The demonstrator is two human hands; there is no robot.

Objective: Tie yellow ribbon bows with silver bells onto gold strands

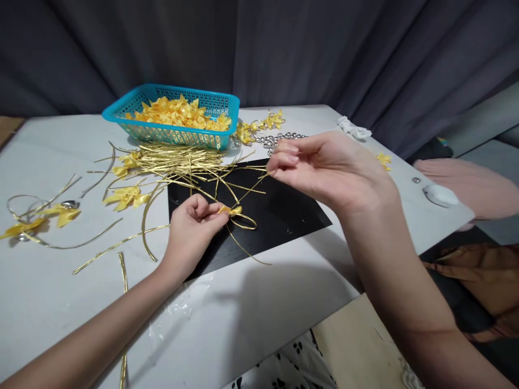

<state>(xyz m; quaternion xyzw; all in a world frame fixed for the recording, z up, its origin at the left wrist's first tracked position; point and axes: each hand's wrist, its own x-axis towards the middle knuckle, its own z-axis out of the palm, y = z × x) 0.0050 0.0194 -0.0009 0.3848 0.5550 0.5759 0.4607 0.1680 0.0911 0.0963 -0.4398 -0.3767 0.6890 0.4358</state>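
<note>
My left hand pinches a small yellow ribbon bow over a black mat. A loop of gold wire stands out from the bow, and a loose wire tail hangs down to its right. Raised to the right, my right hand has its fingers pressed together on the end of a thin gold wire, which runs down to the bow. Behind the hands lies a pile of gold wires.
A blue basket of yellow bows stands at the back. Finished-looking bows with wire lie at the left. Silver beads, a white cloth and a white dish are behind and right on the white table.
</note>
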